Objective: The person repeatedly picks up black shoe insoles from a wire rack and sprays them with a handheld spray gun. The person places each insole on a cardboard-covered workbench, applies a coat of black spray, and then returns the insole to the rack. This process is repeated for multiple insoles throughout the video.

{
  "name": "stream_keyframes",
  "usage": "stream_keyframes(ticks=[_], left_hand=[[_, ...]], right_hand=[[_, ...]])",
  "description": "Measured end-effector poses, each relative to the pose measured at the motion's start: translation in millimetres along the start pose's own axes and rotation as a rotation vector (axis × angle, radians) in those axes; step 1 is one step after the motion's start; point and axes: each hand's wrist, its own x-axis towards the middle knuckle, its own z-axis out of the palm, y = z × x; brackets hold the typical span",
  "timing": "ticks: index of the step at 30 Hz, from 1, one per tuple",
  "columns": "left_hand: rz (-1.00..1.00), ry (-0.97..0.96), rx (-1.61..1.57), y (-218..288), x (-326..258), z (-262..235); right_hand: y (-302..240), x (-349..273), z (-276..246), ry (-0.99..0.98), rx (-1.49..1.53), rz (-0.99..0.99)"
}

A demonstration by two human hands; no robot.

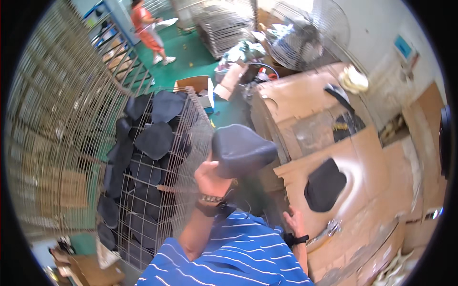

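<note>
So I'm standing by this worker in a blue striped shirt (229, 252), and the left hand (211, 180) is up in front of the chest, pinching a dark molded piece (243, 150) by its lower left edge. Some of those fingers are tucked behind, so I can't see the full grip. The piece is in the air, between the wire rack (194, 136) and the cardboard-covered table (379, 155). The right hand (296, 221) is down low near the table edge, fingers loosely spread; can't tell if it's touching the cardboard. Just up and right of it, a flat black piece (326, 186) lies on the cardboard. The rack on the left is loaded with more dark pieces (155, 141). Farther back there's a big fan (298, 45), plus a co-worker in orange (145, 26) on the green floor (188, 52).
</note>
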Motion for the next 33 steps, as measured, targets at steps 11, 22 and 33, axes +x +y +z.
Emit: stream_keyframes(ticks=[11, 22, 33], left_hand=[[0.732, 0.419, -0.016, 176.3, -84.8, -65.5], [0.941, 0.490, 0.078, 270.5, -116.5, -125.3], [1.112, 0.367, 0.122, 355.9, -104.3, -129.6]], right_hand=[[-59.4, 41.8, 29.3, -0.252, -0.306, -0.077], [-101.5, 49.2, 55.1, -0.329, -0.351, -0.095], [-106.1, 74.5, 81.9, -0.512, -0.513, 0.050]])
